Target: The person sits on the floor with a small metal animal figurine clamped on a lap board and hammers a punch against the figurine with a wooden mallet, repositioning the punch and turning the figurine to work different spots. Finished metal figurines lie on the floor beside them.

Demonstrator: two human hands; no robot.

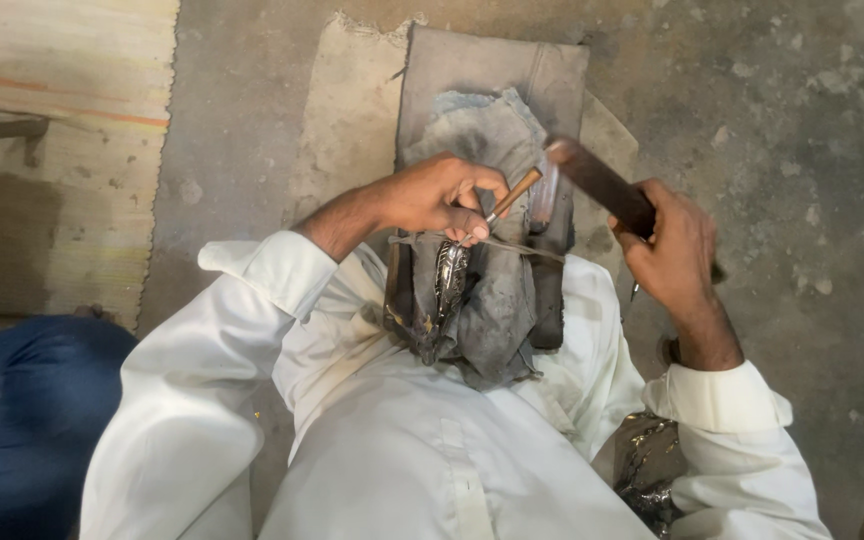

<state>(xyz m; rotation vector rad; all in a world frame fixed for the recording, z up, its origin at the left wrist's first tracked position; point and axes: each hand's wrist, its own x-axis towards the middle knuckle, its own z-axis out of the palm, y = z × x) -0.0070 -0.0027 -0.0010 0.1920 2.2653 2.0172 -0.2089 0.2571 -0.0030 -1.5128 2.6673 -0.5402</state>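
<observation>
1. Bare concrete floor [802,130], dusty & pitted; woven mat [62,150] along its left edge, flat grey slab [492,70] w/ a frayed sack under it up top centre. Person sits in a white garment, knees toward the slab.
2. Grey cloth-wrapped block [497,300] rests on the lap, far end near the slab's near edge. Shiny embossed metal piece [449,275] lies on its left half, under a thin strap.
3. Left hand [437,195] pinched around a small chisel [514,193], tip slanted down twd the metal piece, fingertips right beside the tip.
4. Right hand [677,250] clenched on a wooden mallet [597,185], head raised just above the chisel's butt end.
5. Risks, my read: off-centre blow → mallet glances onto left knuckles. Chisel is tilted, so tip may skid & gouge the pattern or cloth. Block only sits on the lap; a hard hit could shift it & slip the strap.
6. More shiny metalwork [652,465] by right elbow, could get knocked on the backswing.
</observation>
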